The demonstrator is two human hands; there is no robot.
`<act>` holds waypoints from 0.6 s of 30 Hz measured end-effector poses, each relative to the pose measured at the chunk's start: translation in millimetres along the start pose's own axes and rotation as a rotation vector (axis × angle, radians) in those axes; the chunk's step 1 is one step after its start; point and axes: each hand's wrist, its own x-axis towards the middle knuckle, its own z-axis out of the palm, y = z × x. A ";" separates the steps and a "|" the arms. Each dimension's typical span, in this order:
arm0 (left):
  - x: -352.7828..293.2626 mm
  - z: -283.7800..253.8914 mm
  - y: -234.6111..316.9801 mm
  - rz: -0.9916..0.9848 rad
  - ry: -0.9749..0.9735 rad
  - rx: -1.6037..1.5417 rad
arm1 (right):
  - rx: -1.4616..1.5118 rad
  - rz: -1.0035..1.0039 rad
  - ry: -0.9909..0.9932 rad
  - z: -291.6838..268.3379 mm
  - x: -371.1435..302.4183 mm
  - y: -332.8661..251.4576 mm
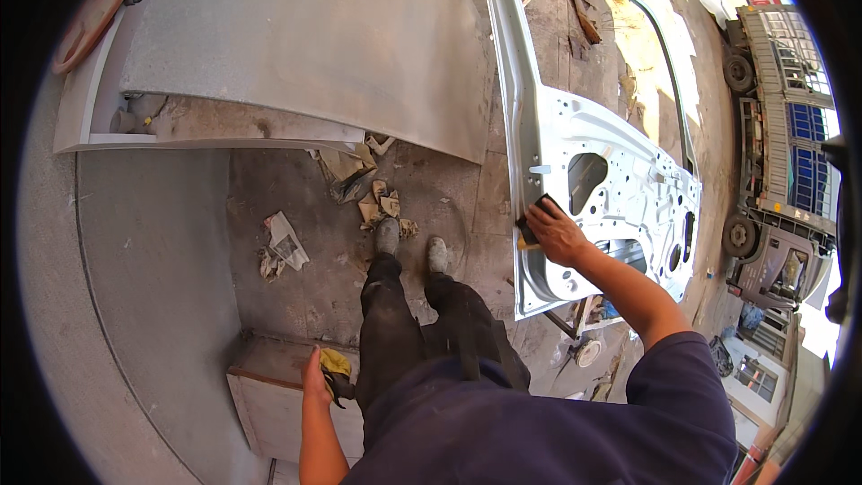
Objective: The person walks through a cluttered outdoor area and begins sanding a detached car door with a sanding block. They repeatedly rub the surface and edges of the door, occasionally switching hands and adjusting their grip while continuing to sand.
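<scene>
A bare silver-white vehicle door shell [575, 126] stands at my right, with a large window opening and several holes in its inner panel. My right hand [554, 232] presses a black sanding block [545, 207] against the near edge of the door, fingers wrapped over it. Something yellowish shows beneath the block. Low on the left, my left hand [314, 377] grips a crumpled yellow-and-black cloth-like bundle [336, 368] beside my leg. Part of that hand's fingers is hidden by the bundle.
A large grey panel [305, 36] spans the upper left. Crumpled paper [382, 202] and a torn plastic scrap [287, 241] lie on the floor near my shoes. A wooden box [269, 386] sits at lower left. Beyond the door, a truck [781, 162] is parked.
</scene>
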 end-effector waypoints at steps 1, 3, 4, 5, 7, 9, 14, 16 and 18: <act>1.5 -1.3 -7.2 -0.007 0.007 0.004 | 0.028 0.061 0.065 -12.0 24.9 30.3; -8.4 5.6 -1.9 0.041 -0.004 0.026 | -0.100 0.228 0.073 -31.9 77.8 80.7; -13.9 8.3 0.8 0.067 -0.004 0.022 | -0.088 0.300 0.083 -42.4 101.2 104.8; -18.0 12.6 0.3 0.092 -0.010 0.019 | -0.140 0.379 0.113 -43.1 112.9 123.0; -28.1 4.3 -5.7 0.166 -0.011 0.025 | -0.120 0.448 0.119 -39.6 122.8 116.1; -35.3 -0.1 -18.4 0.228 -0.012 -0.015 | -0.100 0.376 0.118 -17.1 107.0 70.1; -37.1 1.6 -95.7 0.193 -0.016 -0.145 | -0.022 0.073 0.004 53.8 -16.8 -77.2; -39.9 6.0 -136.2 0.178 -0.015 -0.168 | 0.016 -0.009 -0.049 57.4 -37.7 -86.2; -50.7 8.5 -167.7 0.118 -0.024 -0.192 | 0.045 -0.071 -0.105 48.5 -38.8 -73.6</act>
